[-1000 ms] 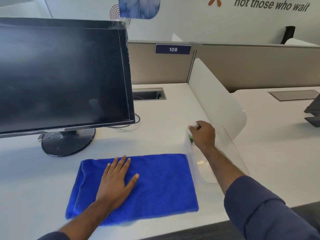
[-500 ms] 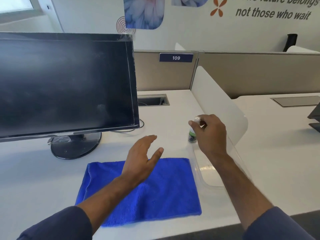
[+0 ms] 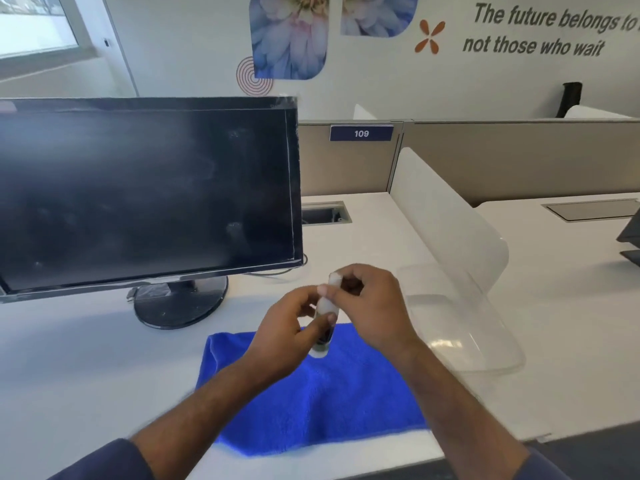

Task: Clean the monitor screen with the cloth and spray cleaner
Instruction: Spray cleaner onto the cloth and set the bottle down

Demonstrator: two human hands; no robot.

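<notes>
While both hands hold it up above the far edge of the cloth [image 3: 322, 386], the spray bottle [image 3: 325, 308] sits roughly upright, mid-frame, in front of the monitor [image 3: 145, 192]. Left hand [image 3: 284, 336] grips the bottle body, thumb wrapped across the front. Right hand [image 3: 372, 308] pinches the white cap end with curled fingers. Bottle is small, pale top, dark label lower down; details blurred. Blue cloth lies flat on the white desk [image 3: 69, 375], near the front edge, beneath both forearms. Monitor stands left of the hands on a round black base [image 3: 180, 303], screen dark with faint smudges. A clear plastic tray [image 3: 464, 323] lies on the desk right of the cloth, beside a white divider panel [image 3: 443, 216]. Partition behind carries a "109" label [image 3: 361, 133].
</notes>
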